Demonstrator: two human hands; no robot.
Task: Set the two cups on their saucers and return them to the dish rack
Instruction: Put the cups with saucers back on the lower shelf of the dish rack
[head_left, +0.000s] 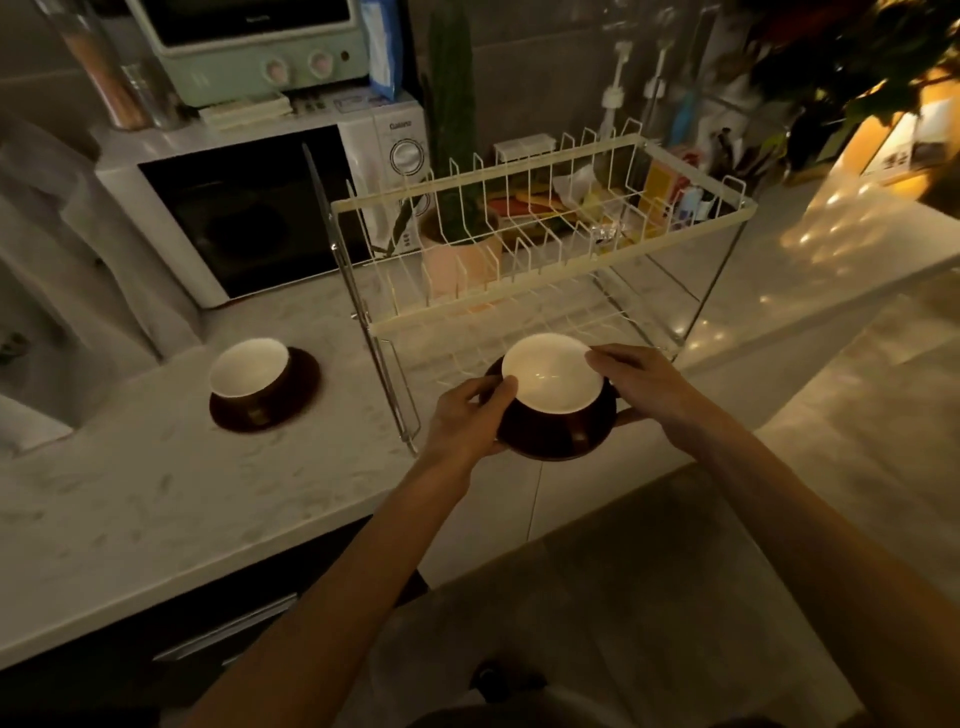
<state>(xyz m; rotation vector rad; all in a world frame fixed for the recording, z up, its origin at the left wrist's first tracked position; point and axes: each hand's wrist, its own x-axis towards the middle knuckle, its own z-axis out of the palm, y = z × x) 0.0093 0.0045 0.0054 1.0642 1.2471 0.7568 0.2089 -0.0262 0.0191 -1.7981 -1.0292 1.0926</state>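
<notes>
Both bare forearms reach forward — left hand and right hand curled, fingers gripping.

One brand name reads clearly here: "Galanz", printed at the top of the control panel of the white microwave, just above its round dial. The green toaster oven sitting on top carries a small dark word on its door frame, but it is too blurred to make out. Some packets and boxes behind the dish rack show coloured print, none of it legible. Nothing else in view carries readable text.
</notes>
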